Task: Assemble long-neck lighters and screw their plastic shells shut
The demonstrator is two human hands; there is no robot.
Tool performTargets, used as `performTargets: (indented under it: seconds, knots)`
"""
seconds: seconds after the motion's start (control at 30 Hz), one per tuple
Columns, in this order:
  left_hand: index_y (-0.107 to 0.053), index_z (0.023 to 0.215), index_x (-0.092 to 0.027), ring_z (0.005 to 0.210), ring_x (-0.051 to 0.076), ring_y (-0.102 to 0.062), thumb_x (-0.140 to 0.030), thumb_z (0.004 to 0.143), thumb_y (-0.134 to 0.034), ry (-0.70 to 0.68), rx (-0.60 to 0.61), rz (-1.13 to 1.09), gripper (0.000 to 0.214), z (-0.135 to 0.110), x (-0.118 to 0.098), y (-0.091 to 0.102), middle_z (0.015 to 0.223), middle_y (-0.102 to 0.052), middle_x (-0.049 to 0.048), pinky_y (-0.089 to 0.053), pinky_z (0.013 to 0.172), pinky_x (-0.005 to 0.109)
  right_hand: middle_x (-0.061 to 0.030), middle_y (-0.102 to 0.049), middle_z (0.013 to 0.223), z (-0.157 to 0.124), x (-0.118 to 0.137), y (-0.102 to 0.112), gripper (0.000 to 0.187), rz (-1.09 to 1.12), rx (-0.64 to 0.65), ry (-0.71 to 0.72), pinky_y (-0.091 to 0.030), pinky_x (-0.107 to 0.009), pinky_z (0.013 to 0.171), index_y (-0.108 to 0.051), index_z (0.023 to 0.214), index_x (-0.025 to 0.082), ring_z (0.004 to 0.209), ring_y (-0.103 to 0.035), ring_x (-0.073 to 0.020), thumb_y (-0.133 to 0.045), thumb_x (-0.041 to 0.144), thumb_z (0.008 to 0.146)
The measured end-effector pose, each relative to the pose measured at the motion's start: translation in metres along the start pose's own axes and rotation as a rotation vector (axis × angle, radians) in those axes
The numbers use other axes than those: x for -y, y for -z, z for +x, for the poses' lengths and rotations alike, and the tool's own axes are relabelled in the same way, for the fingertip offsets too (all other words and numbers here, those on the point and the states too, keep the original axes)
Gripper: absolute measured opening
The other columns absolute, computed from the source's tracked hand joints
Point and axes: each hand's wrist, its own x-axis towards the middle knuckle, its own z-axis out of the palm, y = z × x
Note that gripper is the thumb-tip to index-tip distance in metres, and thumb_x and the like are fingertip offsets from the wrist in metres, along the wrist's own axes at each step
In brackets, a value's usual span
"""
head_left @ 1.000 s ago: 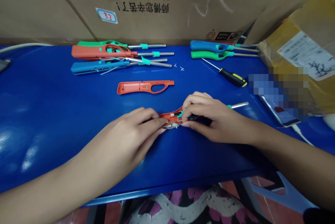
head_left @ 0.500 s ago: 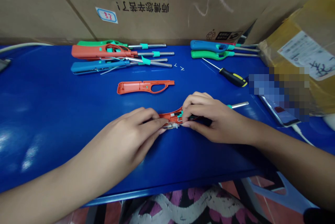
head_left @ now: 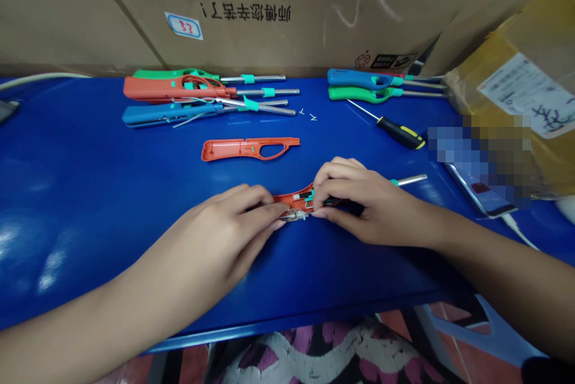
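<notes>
Near the front of the blue table, both hands are on an opened lighter with a long metal nozzle and an orange half-shell. My left hand is closed over its left end, fingers pressing a clear fuel tank at the shell's near edge. Around the middle, my right hand pinches; what its fingertips grip inside is hidden. Black and teal inner parts show between the hands. The silver nozzle sticks out beyond my right hand. Behind them lies the matching orange shell half, its hollow side up.
Several long lighters lie at the back left, more at the back right. Two tiny white pieces sit between. A black-and-yellow screwdriver, a phone on a cable and a taped parcel are at right. A cardboard wall stands behind.
</notes>
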Motion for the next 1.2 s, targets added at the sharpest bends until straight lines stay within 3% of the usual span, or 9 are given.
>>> performTargets:
  seconds: [1.2]
  knots:
    - [-0.071,0.121,-0.018,0.088,0.023,-0.065,-0.023,0.105,-0.044,-0.028,-0.039,-0.001,0.032,-0.0018,0.0022,-0.0048,0.101,-0.066,0.0077,-0.059,0.074,0.041,-0.0016,-0.065,0.102,0.0017,-0.0021,-0.0012,0.009,0.002,-0.014,0.023,-0.036,-0.035,0.092,-0.066,0.095,0.020,0.102,-0.056,-0.0157,-0.059,0.022,0.100]
